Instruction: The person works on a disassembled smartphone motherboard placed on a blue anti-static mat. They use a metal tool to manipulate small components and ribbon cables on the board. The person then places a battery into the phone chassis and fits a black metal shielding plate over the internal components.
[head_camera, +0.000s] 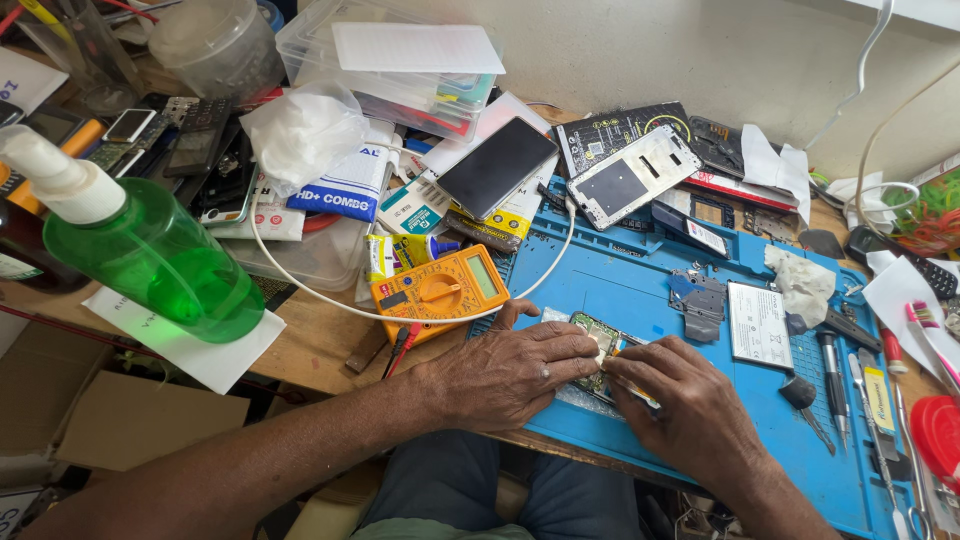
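Both hands pinch a small circuit board (597, 340) at the near edge of the blue mat (640, 290), left hand (505, 372) steadying, right hand (680, 405) seemingly prying, calling for gentle, precise fingertip pressure.

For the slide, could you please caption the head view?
Both hands, left and right, press on a phone circuit board over a blue repair mat, beside an orange multimeter.

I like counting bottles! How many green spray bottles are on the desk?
1. The green spray bottle lies tilted at the desk's left edge, on a white paper, left of the orange multimeter. Clutter behind could hide more.
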